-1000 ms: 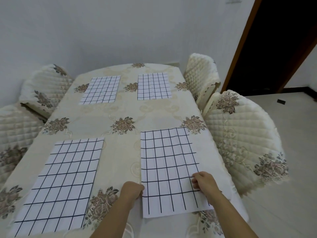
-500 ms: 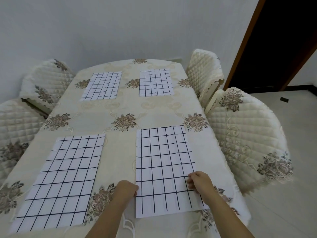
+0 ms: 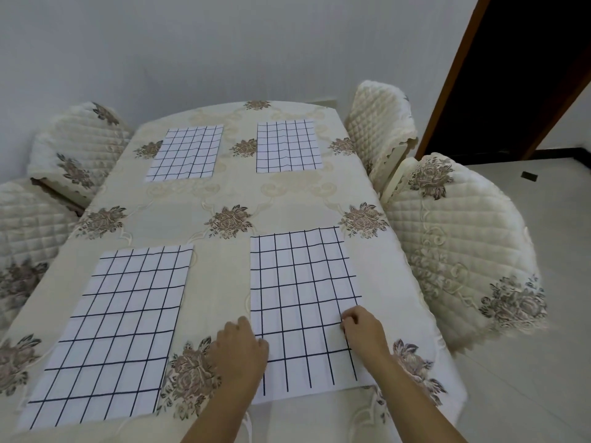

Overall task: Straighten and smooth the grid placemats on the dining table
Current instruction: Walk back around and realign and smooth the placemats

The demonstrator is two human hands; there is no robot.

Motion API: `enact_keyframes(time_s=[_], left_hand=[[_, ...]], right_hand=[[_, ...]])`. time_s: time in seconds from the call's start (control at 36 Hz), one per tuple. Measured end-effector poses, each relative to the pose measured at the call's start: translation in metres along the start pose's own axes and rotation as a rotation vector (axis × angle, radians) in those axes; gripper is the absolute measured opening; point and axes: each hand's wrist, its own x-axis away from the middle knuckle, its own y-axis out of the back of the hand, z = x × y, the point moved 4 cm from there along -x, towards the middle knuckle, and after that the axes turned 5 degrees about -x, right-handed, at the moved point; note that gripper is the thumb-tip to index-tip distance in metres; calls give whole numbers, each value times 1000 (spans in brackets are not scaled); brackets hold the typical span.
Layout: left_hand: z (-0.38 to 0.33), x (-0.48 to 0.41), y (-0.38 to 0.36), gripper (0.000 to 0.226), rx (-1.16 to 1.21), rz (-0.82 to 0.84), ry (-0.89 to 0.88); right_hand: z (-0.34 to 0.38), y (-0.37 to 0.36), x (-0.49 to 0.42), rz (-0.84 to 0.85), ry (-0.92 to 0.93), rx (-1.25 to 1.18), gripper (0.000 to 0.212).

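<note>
Pinching near-right placemat [image 3: 300, 298] edges, left hand [image 3: 240, 350], right hand [image 3: 364, 330], floral tablecloth [image 3: 224, 193], 4 quilted chairs [image 3: 460, 244], dark doorway [image 3: 527, 75].

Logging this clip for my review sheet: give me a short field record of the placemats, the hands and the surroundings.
placemats: four; near-right placemat, near-left placemat, far-left placemat, far-right placemat
left hand: grips left edge of near-right placemat
right hand: pinches its right edge
creases: faint lengthwise folds on near-right placemat; ripples on far-left placemat
table cover: floral tablecloth
seating: quilted chair covers on both sides
</note>
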Motion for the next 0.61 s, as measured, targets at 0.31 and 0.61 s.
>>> enact_keyframes(time_s=[0.31, 0.61], left_hand=[[-28, 13, -23, 57, 4, 171, 47], [-9, -9, -19, 32, 412, 40, 51]], right_hand=[[13, -37, 9, -130, 479, 528, 33], [-5, -22, -7, 115, 193, 768, 53]])
